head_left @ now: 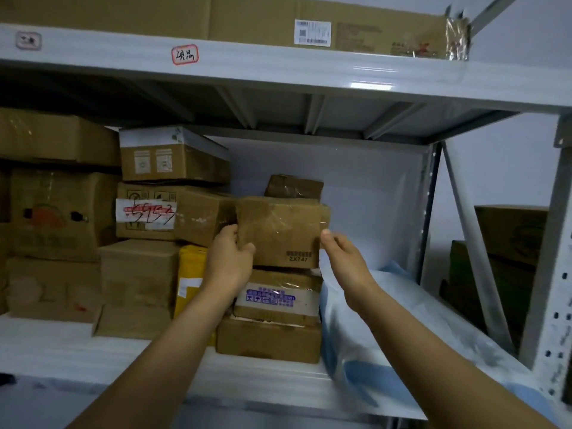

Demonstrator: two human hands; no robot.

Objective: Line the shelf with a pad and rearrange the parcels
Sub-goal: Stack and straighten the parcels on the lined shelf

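A taped brown carton (280, 230) marked 2X747 sits on top of a stack of two boxes: a box with a purple label (275, 297) and a plain brown box (267, 340). My left hand (230, 257) grips the carton's lower left corner. My right hand (339, 252) is at its right edge, fingers apart, fingertips just touching or beside it. A smaller dark box (294, 185) rests behind on top. A white pad (77, 345) covers the shelf board under the parcels.
Stacked cartons fill the shelf's left side, one with a scribbled white label (145, 213), plus a yellow parcel (190, 274). A blue-and-white plastic bag (387, 323) lies at the right. The upper shelf beam (278, 72) carries a long carton (325, 23). A grey upright (551, 274) stands at right.
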